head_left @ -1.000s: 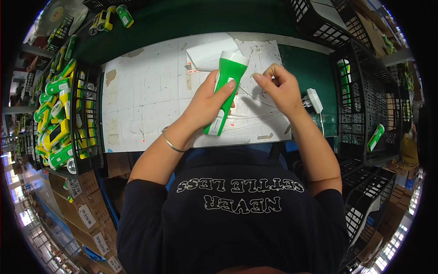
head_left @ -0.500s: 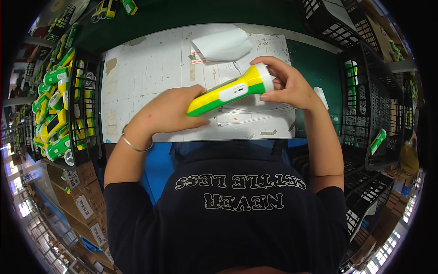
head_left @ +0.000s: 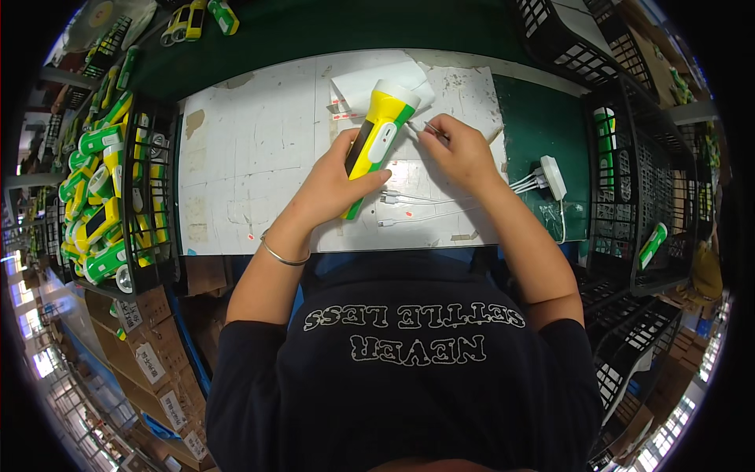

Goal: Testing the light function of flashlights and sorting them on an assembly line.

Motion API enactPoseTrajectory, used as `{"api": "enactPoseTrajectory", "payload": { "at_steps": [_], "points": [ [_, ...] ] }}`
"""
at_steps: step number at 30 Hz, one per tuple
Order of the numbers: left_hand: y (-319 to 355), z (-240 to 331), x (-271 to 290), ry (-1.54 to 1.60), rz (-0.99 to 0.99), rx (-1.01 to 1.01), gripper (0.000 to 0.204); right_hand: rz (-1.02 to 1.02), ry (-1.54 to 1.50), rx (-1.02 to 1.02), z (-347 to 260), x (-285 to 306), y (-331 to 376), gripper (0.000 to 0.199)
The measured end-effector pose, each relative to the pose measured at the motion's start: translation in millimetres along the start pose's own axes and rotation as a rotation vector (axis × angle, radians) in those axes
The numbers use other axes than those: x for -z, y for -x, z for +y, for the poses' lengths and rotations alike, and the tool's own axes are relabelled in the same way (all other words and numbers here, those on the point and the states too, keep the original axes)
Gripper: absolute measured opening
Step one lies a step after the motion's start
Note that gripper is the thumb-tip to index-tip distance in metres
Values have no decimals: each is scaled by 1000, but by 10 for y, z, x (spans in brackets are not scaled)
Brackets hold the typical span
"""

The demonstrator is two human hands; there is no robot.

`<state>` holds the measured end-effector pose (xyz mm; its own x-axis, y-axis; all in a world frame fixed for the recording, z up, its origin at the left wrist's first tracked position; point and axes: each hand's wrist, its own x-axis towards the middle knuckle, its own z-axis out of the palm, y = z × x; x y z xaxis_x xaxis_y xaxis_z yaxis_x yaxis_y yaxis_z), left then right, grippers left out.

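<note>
My left hand (head_left: 334,187) grips a yellow and green torch (head_left: 377,138) by its handle, with the white head pointing away from me over the white work mat (head_left: 244,157). My right hand (head_left: 460,153) is beside the torch's head, fingers pinched on a small thin piece (head_left: 429,127) that is too small to identify. A metal bangle (head_left: 281,256) sits on my left wrist. A sheet of white paper (head_left: 370,79) lies under the torch's head.
A black crate (head_left: 110,189) at left holds several yellow and green torches. White cables (head_left: 417,208) run across the mat to a white plug block (head_left: 553,177) on the green table. Black crates (head_left: 637,173) at right hold a few green torches.
The torch has swung from lying sideways between both hands to pointing away from me. My right hand let go of its head and now pinches a small piece beside it.
</note>
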<state>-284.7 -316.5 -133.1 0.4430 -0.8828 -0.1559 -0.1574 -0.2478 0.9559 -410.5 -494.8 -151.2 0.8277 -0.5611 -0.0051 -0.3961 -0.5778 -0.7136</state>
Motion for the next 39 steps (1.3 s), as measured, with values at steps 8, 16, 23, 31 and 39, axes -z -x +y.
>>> {"api": "enactPoseTrajectory", "payload": {
  "at_steps": [8,16,23,31,39],
  "points": [
    [-77,46,-176,10,-28,15,65,-118,-532,35,-169,242,248,18],
    [-66,161,-253,-59,22,12,62,-172,-572,-72,-173,281,235,22],
    [-30,125,-321,-635,281,-242,60,-93,-558,-81,-138,121,231,20],
    [-119,265,97,-604,311,-160,51,-287,-270,50,-178,388,383,28],
    [19,705,313,-495,-339,-121,47,-142,-681,86,-211,669,203,46]
  ]
}}
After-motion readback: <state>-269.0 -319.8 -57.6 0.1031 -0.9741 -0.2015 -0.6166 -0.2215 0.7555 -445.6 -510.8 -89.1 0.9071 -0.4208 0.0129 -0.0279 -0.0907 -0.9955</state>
